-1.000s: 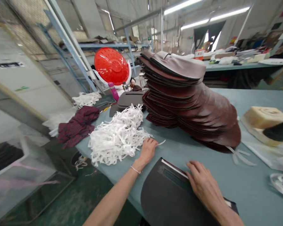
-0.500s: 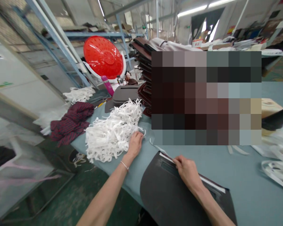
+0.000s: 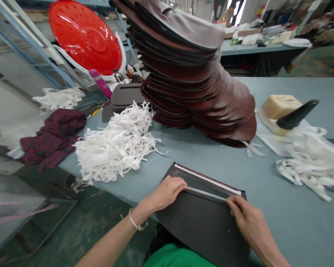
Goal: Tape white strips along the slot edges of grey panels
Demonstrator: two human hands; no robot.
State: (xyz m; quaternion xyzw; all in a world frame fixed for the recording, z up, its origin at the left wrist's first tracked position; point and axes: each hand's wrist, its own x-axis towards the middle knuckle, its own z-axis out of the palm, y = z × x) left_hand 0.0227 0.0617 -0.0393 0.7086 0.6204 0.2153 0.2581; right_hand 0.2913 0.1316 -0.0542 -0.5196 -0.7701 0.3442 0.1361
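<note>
A dark grey, round-cornered panel (image 3: 203, 226) lies before me at the table's front edge. A white strip (image 3: 207, 179) runs along its straight far edge, with a long slot just below. Across the panel, a second narrow white strip (image 3: 206, 193) is stretched between my hands. My left hand (image 3: 171, 189) pinches its left end over the panel; my right hand (image 3: 243, 211) pinches the other end near the panel's right side. A heap of white strips (image 3: 117, 144) lies to the left of the panel.
Behind the panel leans a tall stack of dark brown panels (image 3: 195, 81). On the right stand a cream block (image 3: 281, 105) with a black brush-like tool (image 3: 297, 115) and more white strips (image 3: 308, 159). Checked cloth (image 3: 55, 133) and a red basin (image 3: 86, 37) are at left.
My left hand has come from the strip heap to the panel. A white strip is now held taut between both hands. The view has turned down and to the right.
</note>
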